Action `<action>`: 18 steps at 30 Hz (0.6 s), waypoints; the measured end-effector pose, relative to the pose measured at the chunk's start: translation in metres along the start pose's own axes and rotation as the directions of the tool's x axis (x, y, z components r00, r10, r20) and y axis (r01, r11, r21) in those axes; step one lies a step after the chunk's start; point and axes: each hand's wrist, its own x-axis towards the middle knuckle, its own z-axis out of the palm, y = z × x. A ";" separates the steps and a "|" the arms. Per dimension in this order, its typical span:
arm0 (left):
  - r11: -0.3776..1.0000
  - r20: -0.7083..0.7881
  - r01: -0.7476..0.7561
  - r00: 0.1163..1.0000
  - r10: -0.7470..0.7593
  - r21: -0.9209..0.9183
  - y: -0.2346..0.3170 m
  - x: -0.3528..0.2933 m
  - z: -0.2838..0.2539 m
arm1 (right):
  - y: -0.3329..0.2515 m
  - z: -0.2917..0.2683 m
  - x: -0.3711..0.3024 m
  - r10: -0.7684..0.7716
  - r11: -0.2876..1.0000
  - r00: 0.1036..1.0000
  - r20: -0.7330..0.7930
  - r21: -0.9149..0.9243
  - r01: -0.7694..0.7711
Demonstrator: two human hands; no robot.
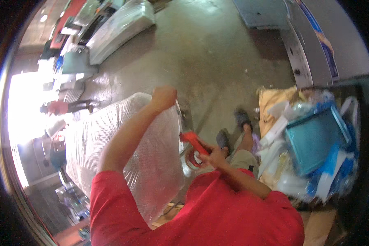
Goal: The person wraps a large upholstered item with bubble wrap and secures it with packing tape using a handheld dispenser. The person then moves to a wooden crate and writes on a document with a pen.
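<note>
A bulky item in bubble wrap [151, 139] stands in front of me on the left, wider than my arm is long. My left hand [165, 98] is closed in a fist at its far right edge; what the fingers hold, if anything, is hidden. In my right hand [215, 158], close to my body, is a red tape dispenser [194, 142]. A roll of tape [192, 159] sits on it, and its red head points toward the wrapped item's right side, a little apart from it.
To my right lies a heap of plastic scraps with a teal bin [317, 139] and a piece of cardboard [274, 102]. A large grey panel [336, 37] stands beyond it. Another wrapped item [123, 28] lies far left. A distant person [59, 107] is near the bright opening.
</note>
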 end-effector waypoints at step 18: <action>0.730 0.752 -0.682 0.463 0.469 -0.035 0.109 -0.254 0.064 | 0.098 0.034 -0.097 0.239 0.968 0.849 0.471 -0.185 -0.169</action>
